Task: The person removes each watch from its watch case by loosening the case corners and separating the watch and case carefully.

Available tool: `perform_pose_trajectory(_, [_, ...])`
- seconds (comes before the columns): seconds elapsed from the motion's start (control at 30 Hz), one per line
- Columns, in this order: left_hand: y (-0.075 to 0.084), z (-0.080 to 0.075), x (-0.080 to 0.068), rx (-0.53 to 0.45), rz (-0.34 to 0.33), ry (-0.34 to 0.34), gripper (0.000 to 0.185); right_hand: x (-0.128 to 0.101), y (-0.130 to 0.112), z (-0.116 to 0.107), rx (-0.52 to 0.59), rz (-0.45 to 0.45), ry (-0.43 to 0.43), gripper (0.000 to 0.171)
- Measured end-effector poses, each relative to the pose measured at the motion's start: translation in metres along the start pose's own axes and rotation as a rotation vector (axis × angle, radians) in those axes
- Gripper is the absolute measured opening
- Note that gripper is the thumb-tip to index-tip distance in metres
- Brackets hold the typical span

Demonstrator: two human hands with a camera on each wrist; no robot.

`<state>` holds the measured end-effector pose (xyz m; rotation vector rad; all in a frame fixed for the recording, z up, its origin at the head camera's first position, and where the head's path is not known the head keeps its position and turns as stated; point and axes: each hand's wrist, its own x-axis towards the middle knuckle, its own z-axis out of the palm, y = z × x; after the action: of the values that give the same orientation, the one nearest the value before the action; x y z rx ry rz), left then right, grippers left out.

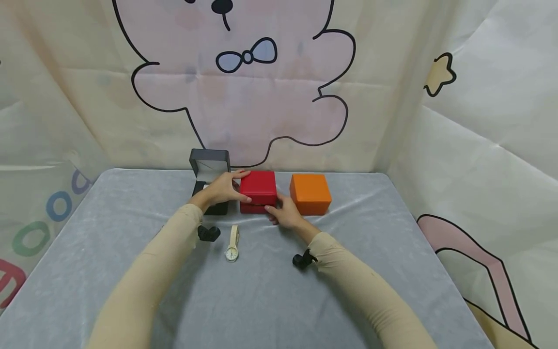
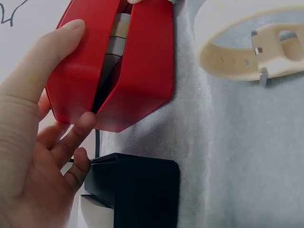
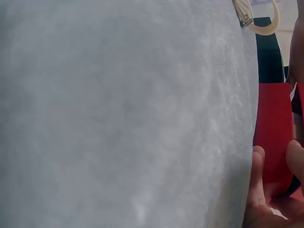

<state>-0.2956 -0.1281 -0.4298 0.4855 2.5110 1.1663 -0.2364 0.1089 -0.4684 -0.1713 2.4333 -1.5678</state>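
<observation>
The black box stands open at the left, touching the left hand, so a slip there could knock it over. That hand curls its thumb and fingers round the red box, which sits mid-table between the black and orange box. It is glossy and hinged, its lid barely cracked open. The right hand pinches its front edge; uneven prying could tip it onto the watch.
</observation>
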Motion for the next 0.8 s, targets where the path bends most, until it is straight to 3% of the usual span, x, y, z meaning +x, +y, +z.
perform_pose_trajectory(0.37, [-0.0052, 0.0044, 0.0024, -0.063, -0.017, 0.031, 0.090, -0.0023, -0.0046, -0.0007, 0.057, 0.051, 0.032, 0.073])
perform_pose_trajectory(0.8, [-0.0038, 0.0062, 0.0035, -0.179, -0.010, 0.102, 0.079, 0.0017, -0.0032, -0.0025, 0.075, 0.071, 0.023, 0.056])
